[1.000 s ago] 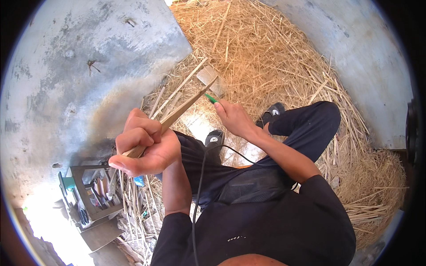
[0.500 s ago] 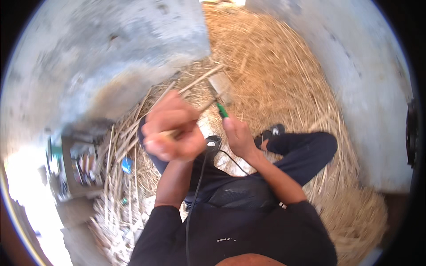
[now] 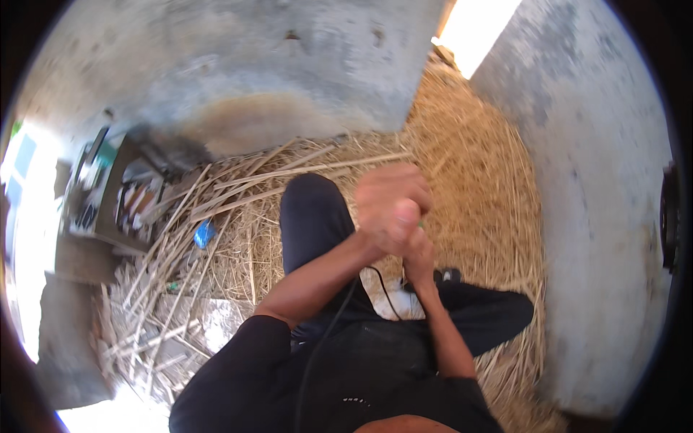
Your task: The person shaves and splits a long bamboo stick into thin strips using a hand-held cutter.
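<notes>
My left hand (image 3: 393, 206) is closed in a fist in front of my knees, somewhat blurred. Half a second ago a thin wooden stick showed in it; the fingers now cover whatever part is there. Right below and against it, my right hand (image 3: 419, 254) is wrapped round a green-handled knife (image 3: 421, 225). Only a speck of the green handle shows between the hands, and the blade is hidden behind them.
Straw (image 3: 469, 151) covers the floor ahead and to the right. Long wooden strips (image 3: 245, 191) lie heaped at the left, near a crumpled blue thing (image 3: 204, 234). A cabinet (image 3: 115, 195) with odds and ends stands against the left wall. A black cable (image 3: 385, 285) hangs near my lap.
My view has swung. My left hand has moved right and come up against my right hand, covering the knife. The stick seen earlier is now out of sight.
</notes>
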The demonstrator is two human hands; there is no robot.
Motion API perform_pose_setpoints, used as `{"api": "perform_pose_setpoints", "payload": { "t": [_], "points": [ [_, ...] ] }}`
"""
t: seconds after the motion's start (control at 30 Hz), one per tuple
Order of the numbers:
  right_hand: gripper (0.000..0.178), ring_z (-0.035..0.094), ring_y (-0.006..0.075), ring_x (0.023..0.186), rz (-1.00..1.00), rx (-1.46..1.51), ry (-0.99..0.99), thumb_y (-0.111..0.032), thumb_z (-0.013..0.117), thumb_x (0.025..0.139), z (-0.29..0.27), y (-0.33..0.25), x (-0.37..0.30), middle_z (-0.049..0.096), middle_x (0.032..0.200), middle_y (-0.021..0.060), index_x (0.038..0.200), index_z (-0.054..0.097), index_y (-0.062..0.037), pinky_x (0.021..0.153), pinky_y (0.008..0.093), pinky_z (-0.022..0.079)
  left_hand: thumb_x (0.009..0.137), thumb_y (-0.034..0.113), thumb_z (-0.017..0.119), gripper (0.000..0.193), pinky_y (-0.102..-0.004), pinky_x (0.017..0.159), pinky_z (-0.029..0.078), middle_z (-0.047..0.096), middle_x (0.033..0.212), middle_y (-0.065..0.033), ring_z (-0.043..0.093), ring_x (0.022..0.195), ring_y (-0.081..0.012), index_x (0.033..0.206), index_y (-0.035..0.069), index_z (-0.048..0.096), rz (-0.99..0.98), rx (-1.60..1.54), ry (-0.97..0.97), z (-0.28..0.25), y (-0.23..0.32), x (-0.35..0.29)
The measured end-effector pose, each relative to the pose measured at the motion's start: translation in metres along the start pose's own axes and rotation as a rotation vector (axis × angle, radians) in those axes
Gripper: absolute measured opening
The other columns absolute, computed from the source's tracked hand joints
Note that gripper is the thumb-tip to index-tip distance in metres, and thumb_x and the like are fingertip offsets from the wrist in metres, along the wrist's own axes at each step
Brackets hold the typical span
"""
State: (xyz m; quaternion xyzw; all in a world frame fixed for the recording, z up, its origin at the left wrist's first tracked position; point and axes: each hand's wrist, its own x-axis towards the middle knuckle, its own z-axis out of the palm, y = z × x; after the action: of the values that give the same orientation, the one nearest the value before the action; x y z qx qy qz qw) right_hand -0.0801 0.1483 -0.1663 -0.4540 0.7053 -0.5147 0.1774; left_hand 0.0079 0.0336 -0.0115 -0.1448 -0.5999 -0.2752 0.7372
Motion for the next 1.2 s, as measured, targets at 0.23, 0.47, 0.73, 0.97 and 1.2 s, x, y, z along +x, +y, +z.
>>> {"api": "perform_pose_setpoints", "payload": {
  "t": [0.23, 0.47, 0.73, 0.97, 1.2],
  "points": [
    [0.034, 0.052, 0.0442, 0.057, -0.070, -0.006, 0.125, -0.026, 0.038, 0.096, -0.004, -0.028, -0.002, 0.049, 0.060, 0.0268, 0.080, 0.050, 0.0015, 0.053, 0.0496, 0.037, 0.099, 0.039, 0.025, 0.055, -0.0240, 0.038, 0.015, 0.032, 0.039, -0.0020, 0.024, 0.039, -0.0081, 0.057, 0.008, 0.041, -0.294, 0.033, 0.093, -0.010, 0.006, 0.002],
    [0.040, 0.052, 0.0383, 0.056, 0.136, -0.189, 0.082, -0.030, 0.037, 0.097, -0.005, -0.007, 0.001, 0.048, 0.058, 0.0226, 0.076, 0.051, 0.0015, 0.054, 0.0460, 0.038, 0.099, 0.041, 0.024, 0.056, -0.0242, 0.040, 0.014, 0.032, 0.038, -0.0028, 0.021, 0.039, -0.0074, 0.057, 0.009, 0.042, -0.308, 0.075, 0.128, -0.009, 0.002, 0.002],
    [0.033, 0.054, 0.0419, 0.058, 0.119, -0.137, 0.028, -0.027, 0.041, 0.096, -0.002, -0.015, 0.006, 0.051, 0.059, 0.0246, 0.081, 0.051, 0.0008, 0.055, 0.0478, 0.039, 0.097, 0.044, 0.027, 0.056, -0.0248, 0.041, 0.015, 0.026, 0.042, 0.0001, 0.021, 0.041, -0.0092, 0.057, 0.008, 0.039, -0.372, 0.075, 0.209, -0.007, 0.010, 0.002],
    [0.033, 0.054, 0.0419, 0.053, -0.124, -0.064, -0.075, -0.028, 0.041, 0.096, -0.001, -0.017, -0.006, 0.053, 0.057, 0.0224, 0.081, 0.050, 0.0000, 0.051, 0.0493, 0.041, 0.091, 0.036, 0.033, 0.043, -0.0253, 0.045, 0.019, 0.024, 0.047, 0.0004, 0.027, 0.046, -0.0111, 0.056, 0.010, 0.034, -0.644, 0.149, 0.464, -0.005, 0.045, -0.001],
    [0.033, 0.051, 0.0362, 0.045, 0.152, -0.165, -0.008, -0.027, 0.041, 0.097, -0.005, -0.005, -0.001, 0.047, 0.051, 0.0194, 0.080, 0.049, -0.0004, 0.047, 0.0456, 0.038, 0.091, 0.034, 0.030, 0.043, -0.0280, 0.055, 0.024, 0.024, 0.042, -0.0008, 0.022, 0.052, -0.0124, 0.054, 0.012, 0.034, -0.628, 0.050, 0.390, -0.001, 0.055, -0.004]
  ]
}}
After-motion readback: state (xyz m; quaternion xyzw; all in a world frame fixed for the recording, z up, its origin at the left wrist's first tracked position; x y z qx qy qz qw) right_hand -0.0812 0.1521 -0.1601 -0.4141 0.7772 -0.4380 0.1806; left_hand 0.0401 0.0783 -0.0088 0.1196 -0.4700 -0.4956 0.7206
